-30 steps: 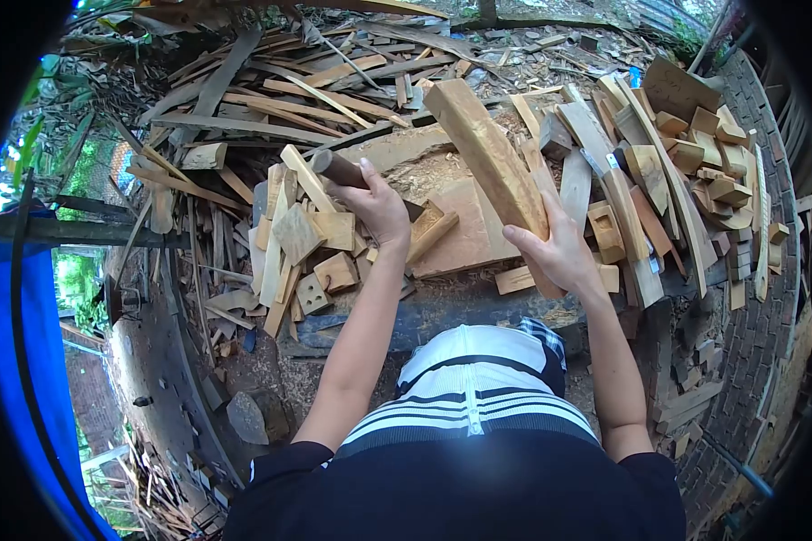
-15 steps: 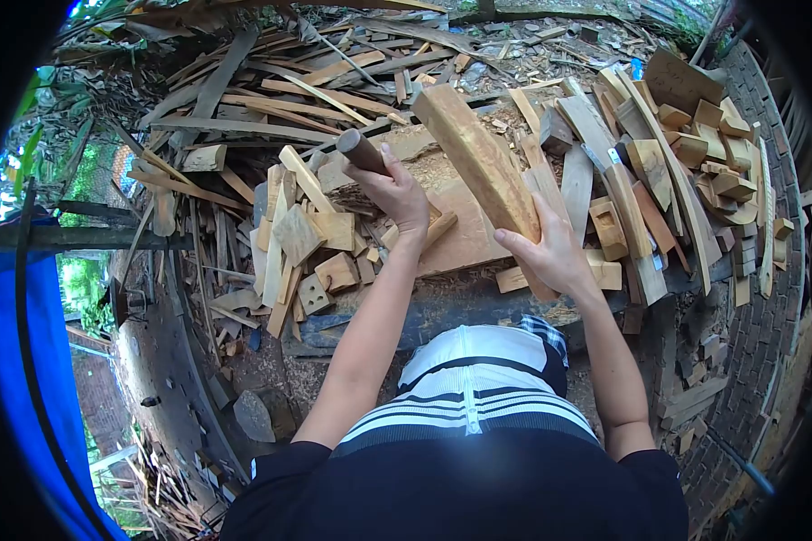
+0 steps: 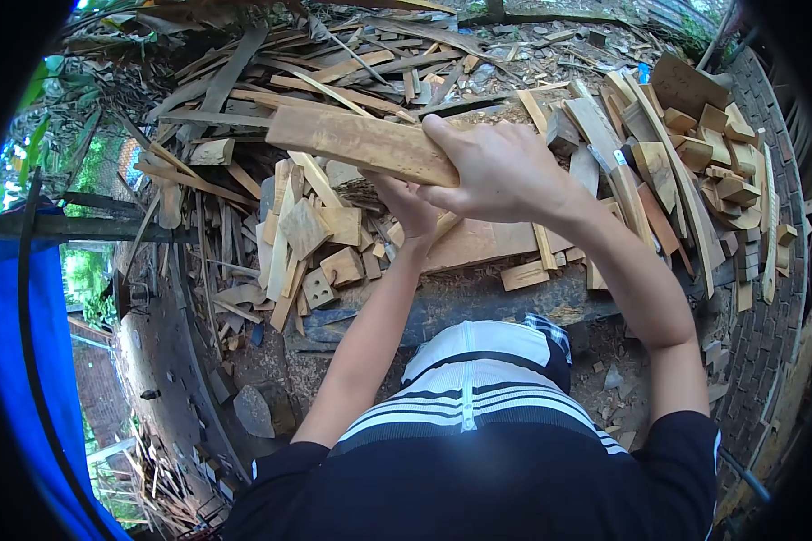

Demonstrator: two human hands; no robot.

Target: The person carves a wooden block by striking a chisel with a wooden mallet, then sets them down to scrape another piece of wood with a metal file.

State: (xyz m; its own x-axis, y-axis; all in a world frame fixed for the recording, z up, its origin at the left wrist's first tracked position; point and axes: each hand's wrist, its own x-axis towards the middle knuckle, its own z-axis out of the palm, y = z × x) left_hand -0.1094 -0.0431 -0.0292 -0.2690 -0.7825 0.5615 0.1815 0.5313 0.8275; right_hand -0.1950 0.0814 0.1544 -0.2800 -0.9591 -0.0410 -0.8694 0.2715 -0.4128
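My right hand [image 3: 505, 171] is closed around the near end of a thick, rectangular block of wood [image 3: 356, 140], thumb along the near side. The block lies almost level and points to the left, above the bench. Behind and below it is my left hand [image 3: 408, 209], with its fingers and the dark, round-ended wooden handle in them hidden by the block. Under both hands is a flat reddish slab [image 3: 469, 248] on the bench, with a lighter wood piece [image 3: 446, 225] beside my left wrist.
Several offcuts [image 3: 341, 225] are heaped on the left, one block with drilled holes [image 3: 318, 288]. Long slats [image 3: 686, 180] and cut blocks [image 3: 740, 189] crowd the right. Loose strips [image 3: 334, 68] pile up at the back. A small block [image 3: 525, 275] lies near the bench's front edge [image 3: 460, 311].
My right hand has swung the block leftward and turned it from steep to nearly level, across my left hand. The dark handle in my left hand has gone out of sight behind it.
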